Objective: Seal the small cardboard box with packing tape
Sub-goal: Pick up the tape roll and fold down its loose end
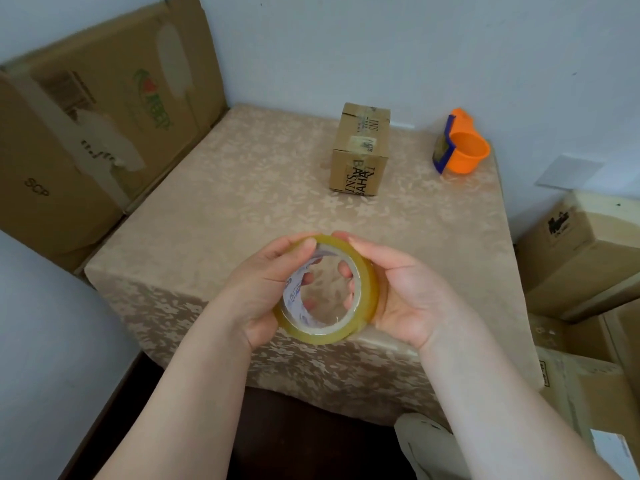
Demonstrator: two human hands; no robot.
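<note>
A person is holding a roll of clear yellowish packing tape in both hands, in the air above the near edge of a worktop covered with a beige flowered cloth. The left hand is gripping the roll's left side, with the thumb lying on the top rim and the fingers curling into the white core. The right hand is cupping the right side, its fingers wrapping round the outer band and its fingertips showing through the hole.

No loose strip is showing, so the person is most likely searching for the tape's end. This is best done by turning the roll slowly while dragging a thumbnail lightly over the outer band, feeling for the small ridge, since clear tape hides its own edge. Once found, the end should be lifted across its whole width, or it may split into a sliver.

The small brown cardboard box, bearing printed lettering and old tape patches, is sitting well apart from both hands, toward the far side of the worktop and slightly right. An orange plastic tape dispenser is resting to the right of it, near the far right corner.
</note>
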